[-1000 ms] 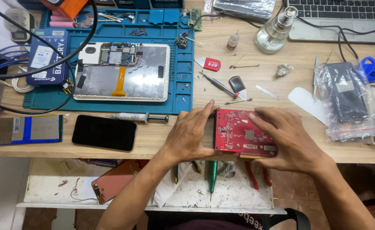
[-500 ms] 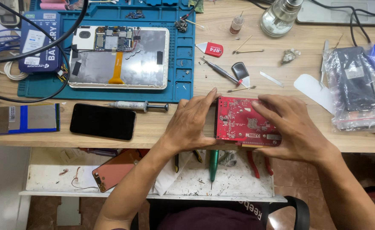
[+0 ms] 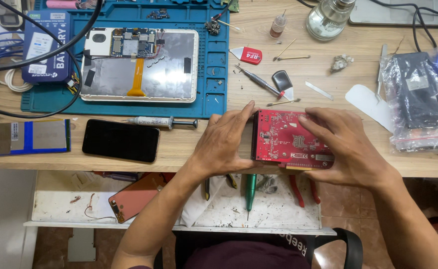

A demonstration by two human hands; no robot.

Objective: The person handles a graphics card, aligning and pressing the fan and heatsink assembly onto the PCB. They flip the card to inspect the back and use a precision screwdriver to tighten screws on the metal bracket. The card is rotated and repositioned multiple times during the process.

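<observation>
Bright even overhead light, soft shadows, sharp focus, slight edge distortion

We see: opened tablet (image 3: 139, 65) on blue mat (image 3: 214, 94) | black phone (image 3: 121, 140) | syringe (image 3: 162, 121) | glass bottle (image 3: 328, 19) | bagged black part (image 3: 418, 99)

hands: two, left (image 3: 227, 144) and right (image 3: 346, 147) | red circuit board (image 3: 287, 140): just one | black slab phone (image 3: 121, 141): one | opened white tablet with orange ribbon cable (image 3: 139, 65): one | blue silicone repair mat (image 3: 214, 94): one | glass bottles: two, big clear one (image 3: 327, 19) plus a tiny one (image 3: 277, 26) | grey syringe (image 3: 162, 121): one
</observation>
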